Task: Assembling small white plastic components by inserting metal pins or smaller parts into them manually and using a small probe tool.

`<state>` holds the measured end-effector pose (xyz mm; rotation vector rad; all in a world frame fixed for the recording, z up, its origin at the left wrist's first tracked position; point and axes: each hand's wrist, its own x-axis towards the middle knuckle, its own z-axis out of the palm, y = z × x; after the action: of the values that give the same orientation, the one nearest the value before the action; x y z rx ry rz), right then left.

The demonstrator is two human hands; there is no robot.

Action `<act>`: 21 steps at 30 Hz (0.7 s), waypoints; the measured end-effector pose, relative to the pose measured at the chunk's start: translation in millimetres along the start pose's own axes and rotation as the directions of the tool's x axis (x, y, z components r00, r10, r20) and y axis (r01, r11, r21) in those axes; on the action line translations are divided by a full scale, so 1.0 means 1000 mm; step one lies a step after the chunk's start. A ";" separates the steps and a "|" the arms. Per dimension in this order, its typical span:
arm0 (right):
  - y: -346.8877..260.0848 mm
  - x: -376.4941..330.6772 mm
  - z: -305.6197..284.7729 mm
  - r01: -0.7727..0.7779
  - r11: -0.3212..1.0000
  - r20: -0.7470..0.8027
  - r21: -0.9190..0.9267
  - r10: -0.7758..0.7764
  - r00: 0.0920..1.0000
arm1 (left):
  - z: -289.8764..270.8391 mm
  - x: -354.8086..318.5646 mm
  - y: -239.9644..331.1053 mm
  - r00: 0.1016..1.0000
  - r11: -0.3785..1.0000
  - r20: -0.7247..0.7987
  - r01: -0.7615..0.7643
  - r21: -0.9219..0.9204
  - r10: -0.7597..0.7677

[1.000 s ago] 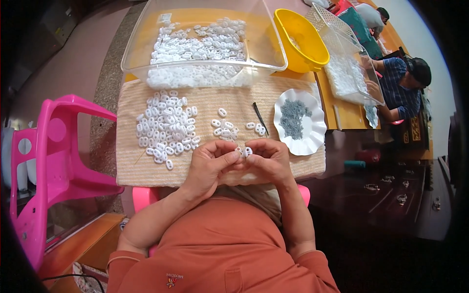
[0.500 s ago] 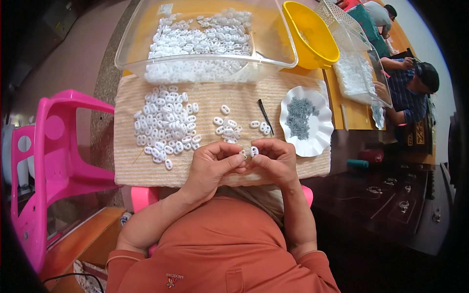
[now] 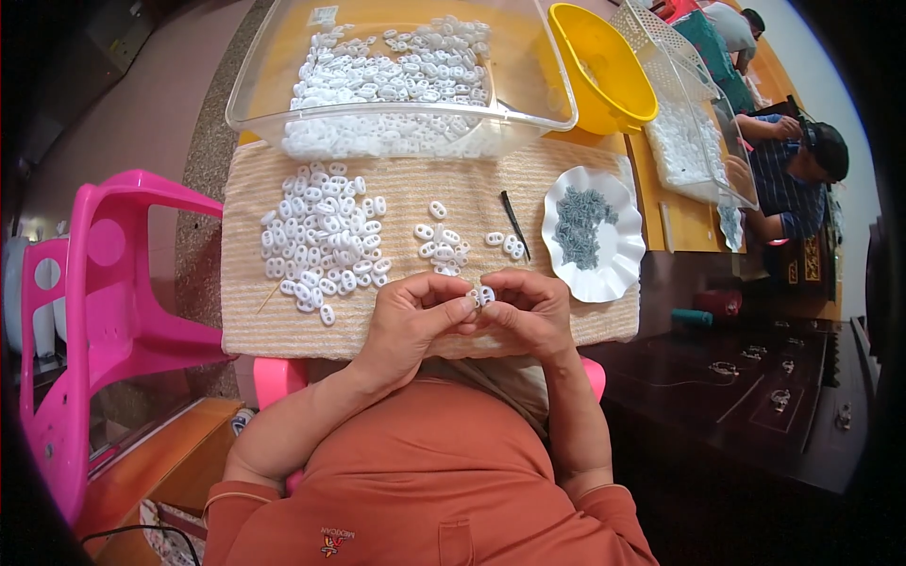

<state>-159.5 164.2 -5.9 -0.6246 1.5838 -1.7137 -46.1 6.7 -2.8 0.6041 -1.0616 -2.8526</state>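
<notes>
My left hand (image 3: 415, 314) and my right hand (image 3: 531, 309) meet fingertip to fingertip over the near edge of the cloth. Pinched in the right fingers is a white oval two-hole plastic piece (image 3: 487, 294). The left thumb and forefinger close on a small pale piece (image 3: 474, 295), mostly hidden, which touches the oval one. Beyond my hands lie a small group of white oval pieces (image 3: 442, 247) and a few more (image 3: 505, 243) by a thin black strip (image 3: 514, 224). A large heap of them (image 3: 326, 231) spreads to the left.
A clear plastic bin (image 3: 401, 123) of white pieces stands at the back, beside a yellow basin (image 3: 604, 75). On the right, a white wavy-rimmed plate (image 3: 618, 269) holds small grey pieces (image 3: 580, 226). A pink chair (image 3: 142, 311) stands left. Another person (image 3: 802, 170) sits at far right.
The white oval piece in my right fingers has come closer to the small piece in my left fingers, and the two now touch. The view has shifted very slightly.
</notes>
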 end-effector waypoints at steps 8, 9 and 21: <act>-0.004 -0.001 0.003 -0.007 1.000 0.015 0.029 0.007 1.000 | 0.001 -0.001 0.000 1.000 1.000 -0.002 0.010 0.006 -0.010; -0.005 -0.001 0.003 -0.025 0.999 0.012 0.047 0.024 1.000 | 0.001 -0.001 0.000 1.000 1.000 -0.006 0.017 0.011 -0.017; -0.001 -0.004 0.002 -0.023 0.999 0.001 0.037 0.023 1.000 | 0.003 -0.002 0.001 1.000 0.999 -0.002 0.019 0.050 -0.019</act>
<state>-155.5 165.4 -4.0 -0.5863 1.5493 -1.7225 -45.2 8.6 0.7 0.6232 -1.1364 -2.8488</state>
